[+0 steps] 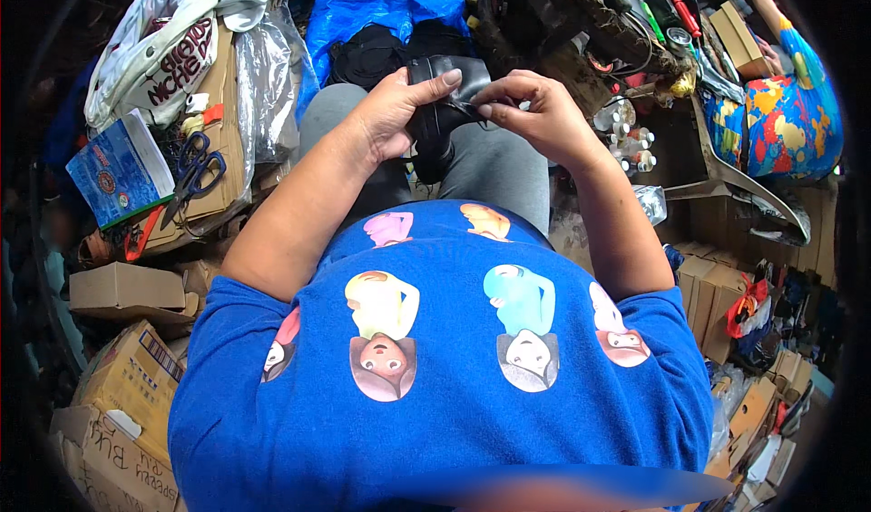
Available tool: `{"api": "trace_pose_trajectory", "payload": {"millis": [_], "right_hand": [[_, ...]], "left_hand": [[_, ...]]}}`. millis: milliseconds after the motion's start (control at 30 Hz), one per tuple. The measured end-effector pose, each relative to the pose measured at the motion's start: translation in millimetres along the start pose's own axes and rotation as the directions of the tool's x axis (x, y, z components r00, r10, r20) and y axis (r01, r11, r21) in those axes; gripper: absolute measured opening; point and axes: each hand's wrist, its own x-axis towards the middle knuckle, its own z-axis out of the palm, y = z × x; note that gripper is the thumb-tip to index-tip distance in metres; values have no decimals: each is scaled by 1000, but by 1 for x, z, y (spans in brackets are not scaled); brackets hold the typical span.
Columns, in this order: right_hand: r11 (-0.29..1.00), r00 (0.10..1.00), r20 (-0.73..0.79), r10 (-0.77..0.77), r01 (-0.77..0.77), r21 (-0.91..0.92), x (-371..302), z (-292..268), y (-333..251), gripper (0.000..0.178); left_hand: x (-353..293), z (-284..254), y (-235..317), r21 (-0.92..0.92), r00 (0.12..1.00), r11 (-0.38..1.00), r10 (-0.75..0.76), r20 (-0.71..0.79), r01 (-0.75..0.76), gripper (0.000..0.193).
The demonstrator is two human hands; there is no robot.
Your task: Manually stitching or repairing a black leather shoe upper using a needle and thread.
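Note:
Over my lap, a black leather shoe (432, 129) is held between my two hands, its shiny upper catching the light. My left hand (388, 117) is closed around its left side, thumb lying across the top. Thumb and fingertips of my right hand (537, 113) pinch at the right edge of the black leather. Whether a thread or other small thing is also in that pinch is too small to tell. Just beyond the shoe are black items (367, 54) in a blue plastic bag (386, 5).
To the left, scissors (192, 178) and a blue booklet (113, 172) lie by cardboard and white cloth (172, 49). Cardboard boxes (132, 290) stand lower left. Small bottles (635, 149), a red-handled tool (684, 11) and a person in colourful clothing (789, 117) are at right.

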Motion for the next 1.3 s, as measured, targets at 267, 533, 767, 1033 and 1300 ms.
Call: {"api": "trace_pose_trajectory", "payload": {"millis": [267,533,767,1033,1300], "right_hand": [[994,997,32,66,-63,-87,-9,-11,14,15],[992,990,76,119,-122,29,-2,-15,24,14],[914,980,132,152,-190,358,-3,-1,54,20],[878,951,215,221,-290,382,-8,-4,58,26],[965,989,59,135,-145,218,-13,-13,32,19]], "left_hand": [[-12,-6,-11,220,1000,975,-20,9,17,38],[-9,-1,-18,183,999,982,43,9,-44,34],[-2,-6,-27,48,996,996,70,62,-73,32],[3,-14,-29,-56,989,992,117,85,-113,30],[0,-11,-27,17,992,995,99,76,-100,28]]}}
